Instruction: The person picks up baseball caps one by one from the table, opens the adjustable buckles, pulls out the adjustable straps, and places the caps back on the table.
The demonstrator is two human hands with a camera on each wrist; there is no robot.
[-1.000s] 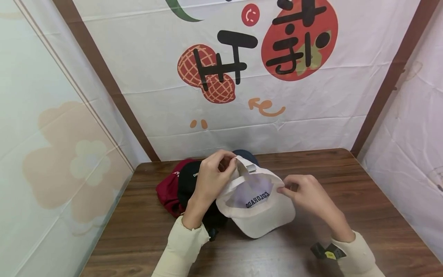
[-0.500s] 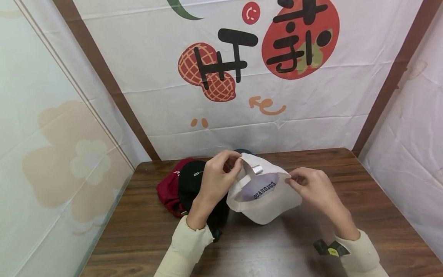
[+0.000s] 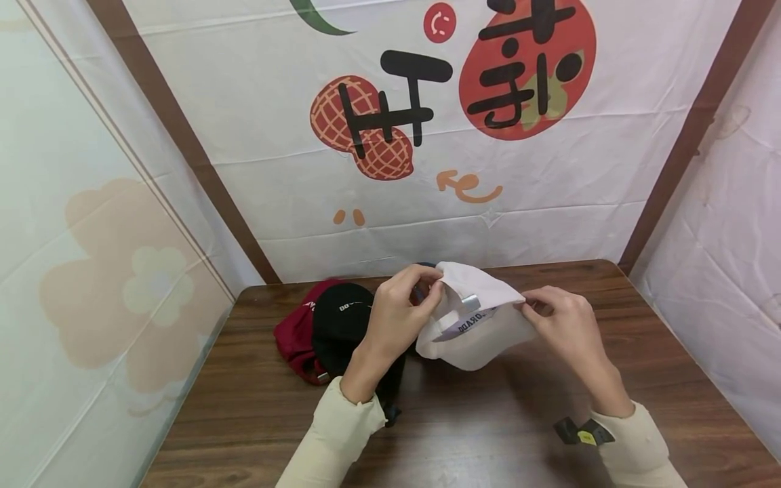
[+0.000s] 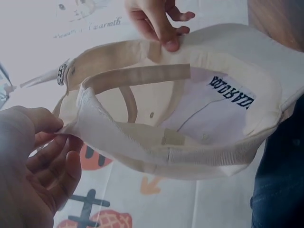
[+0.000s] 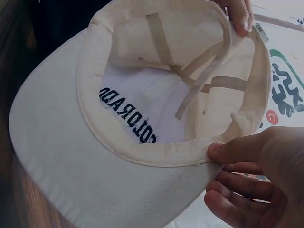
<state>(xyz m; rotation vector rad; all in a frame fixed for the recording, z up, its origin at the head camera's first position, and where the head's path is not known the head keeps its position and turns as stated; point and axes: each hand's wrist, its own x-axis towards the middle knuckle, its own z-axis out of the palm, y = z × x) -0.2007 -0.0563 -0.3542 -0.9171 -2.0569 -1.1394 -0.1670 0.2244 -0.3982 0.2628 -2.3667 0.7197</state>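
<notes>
One white cap, dark-lettered inside

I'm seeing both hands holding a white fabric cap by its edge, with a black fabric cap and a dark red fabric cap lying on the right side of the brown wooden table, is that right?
Not quite, the side is wrong: the head view shows the black fabric cap and the dark red fabric cap lying on the left side of the brown wooden table.

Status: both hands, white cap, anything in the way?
Left hand pinching white cap at back edge, right hand at side rim. Inside lettering visible. Black cap, red cap to the left; no obstruction seen.
</notes>
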